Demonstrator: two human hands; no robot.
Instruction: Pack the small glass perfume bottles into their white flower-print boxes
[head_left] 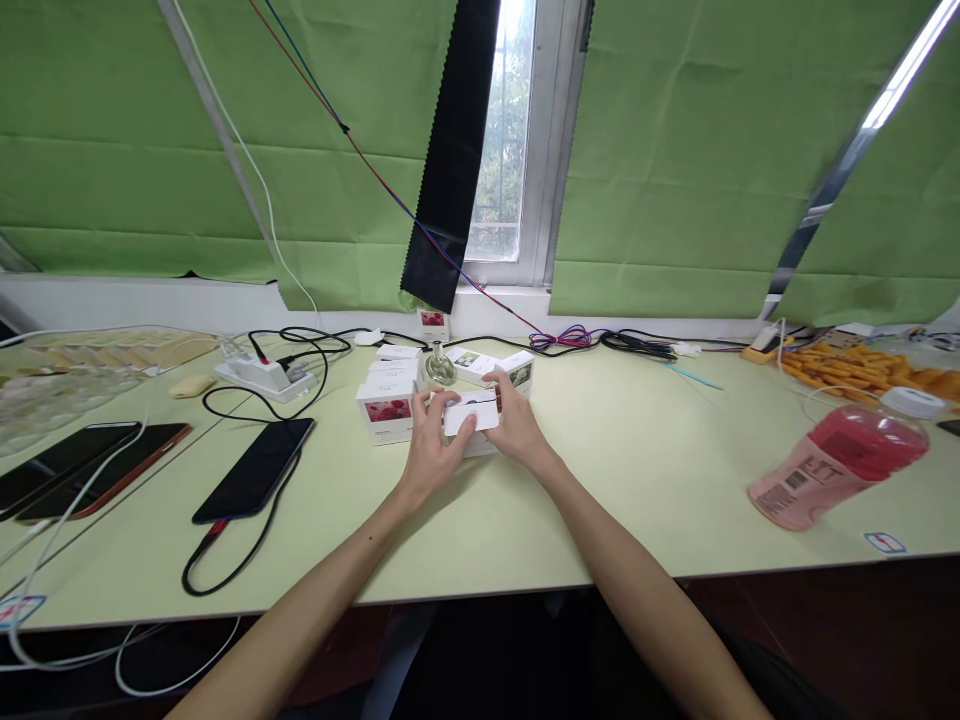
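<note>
A small white carton (pixel 472 413) stands between my hands near the middle of the table, its top flap raised toward me. My left hand (pixel 436 440) grips its left side, with the thumb on the flap. My right hand (pixel 516 422) is closed around the right side, fingers at the top edge. Just behind stands a clear glass bottle (pixel 439 368). To the left sit white boxes with a red picture (pixel 390 410). More white boxes (pixel 474 364) with green pictures lie behind and to the right. The carton's inside is hidden from me.
On the left lie a phone (pixel 255 470) on a black cable, two more dark phones (pixel 97 465) and a white power strip (pixel 266 378). A pink drink bottle (pixel 840 460) leans at the right. Orange pieces (pixel 862 372) and coiled cables (pixel 637 344) lie farther back.
</note>
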